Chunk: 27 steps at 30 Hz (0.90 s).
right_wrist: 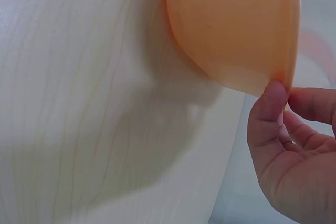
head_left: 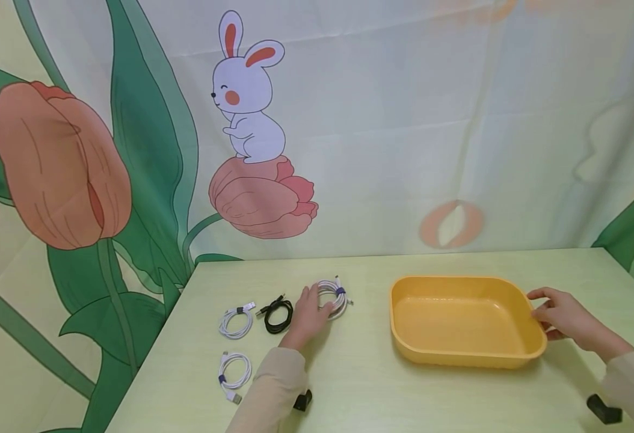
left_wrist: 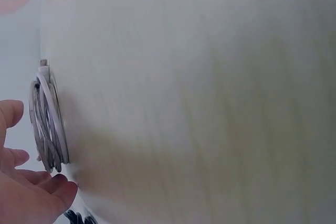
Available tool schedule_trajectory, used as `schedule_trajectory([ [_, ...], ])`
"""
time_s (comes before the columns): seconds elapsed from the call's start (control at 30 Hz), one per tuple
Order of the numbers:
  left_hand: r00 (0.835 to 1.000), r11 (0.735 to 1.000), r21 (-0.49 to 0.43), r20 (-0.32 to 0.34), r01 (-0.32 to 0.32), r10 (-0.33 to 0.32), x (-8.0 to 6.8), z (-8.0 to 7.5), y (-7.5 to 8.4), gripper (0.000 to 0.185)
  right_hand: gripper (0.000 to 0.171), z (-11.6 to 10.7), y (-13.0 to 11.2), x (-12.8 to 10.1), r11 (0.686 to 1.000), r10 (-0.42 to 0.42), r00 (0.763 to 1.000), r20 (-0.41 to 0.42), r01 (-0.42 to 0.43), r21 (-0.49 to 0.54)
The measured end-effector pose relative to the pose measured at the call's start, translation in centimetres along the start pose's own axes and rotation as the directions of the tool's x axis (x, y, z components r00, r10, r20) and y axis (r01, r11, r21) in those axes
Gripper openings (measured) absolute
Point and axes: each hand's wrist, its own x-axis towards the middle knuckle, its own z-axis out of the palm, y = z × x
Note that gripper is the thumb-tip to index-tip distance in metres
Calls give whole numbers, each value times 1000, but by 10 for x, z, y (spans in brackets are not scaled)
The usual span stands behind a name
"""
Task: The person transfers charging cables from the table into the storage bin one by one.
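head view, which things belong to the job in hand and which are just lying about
Likely in the job:
yellow tray, its rim pinched by the right hand
thick white cable, with the left hand at it

Lying about, no hand on them, though they may belong too:
black cable
rear thin white cable
front thin white cable

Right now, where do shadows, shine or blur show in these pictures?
Head view: faint shine inside the yellow rounded-rectangular plastic tray; left wrist view: the pale wood-grained tabletop looks soft and blurry; right wrist view: a broad shadow darkens the tabletop beside the tray.
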Motion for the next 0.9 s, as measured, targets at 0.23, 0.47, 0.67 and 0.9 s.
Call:
schedule_trajectory([
  [0.23, 1000, 1000, 9, -21, 21, -21, 2, 0, -2, 59, 52, -2, 1, 1, 1000, 12, 1000, 15, -12, 20],
  [0.47, 999, 999, 2, -28, 37, -37, 3, -3, 0, 59, 53, -1, 0, 0, 999, 24, 999, 27, -25, 35],
  [0.67, 999, 999, -24, -32, 31, -32, 5, -6, -1, 52, 54, -1, 0, -1, 998, 39, 999, 29, -40, 41],
  [0.9, 999, 996, -76, -16, 49, -50, 5, -10, -1, 56, 55, -1, 2, 0, 998, 41, 999, 33, -43, 44],
])
